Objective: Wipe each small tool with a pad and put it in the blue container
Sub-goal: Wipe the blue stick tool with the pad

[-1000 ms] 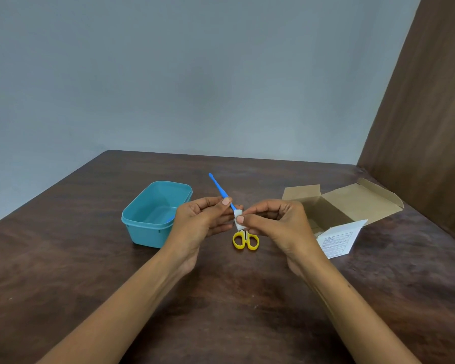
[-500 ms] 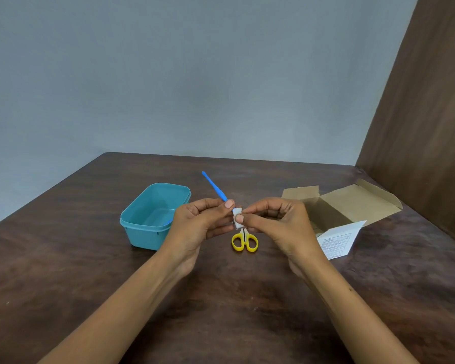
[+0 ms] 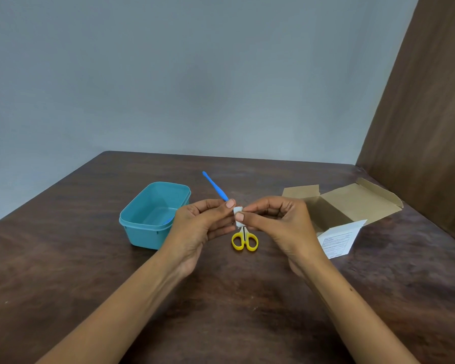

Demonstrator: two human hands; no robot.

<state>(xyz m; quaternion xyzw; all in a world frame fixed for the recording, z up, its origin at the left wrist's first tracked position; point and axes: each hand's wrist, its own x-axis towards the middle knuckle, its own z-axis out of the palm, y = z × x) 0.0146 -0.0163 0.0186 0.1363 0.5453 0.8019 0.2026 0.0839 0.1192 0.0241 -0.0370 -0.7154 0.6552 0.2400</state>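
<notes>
My left hand (image 3: 201,224) pinches a thin blue tool (image 3: 215,186) whose handle points up and away to the left. My right hand (image 3: 281,224) pinches a small white pad (image 3: 237,212) folded around the tool's near end, fingertips touching those of the left hand. Both hands hover above the table's middle. Small scissors with yellow handles (image 3: 244,240) lie on the table right under the hands, blades hidden. The blue container (image 3: 153,215) stands open to the left of my left hand, with something blue lying inside near its right wall.
An open brown cardboard box (image 3: 352,203) lies to the right of my right hand, with a white printed leaflet (image 3: 338,239) leaning at its front. A brown panel rises at the right edge. The dark wooden table (image 3: 221,311) stretches toward me.
The blue tool's far end has shifted left and tilted a little, sliding through the pad. Both hands stay together at the same spot.
</notes>
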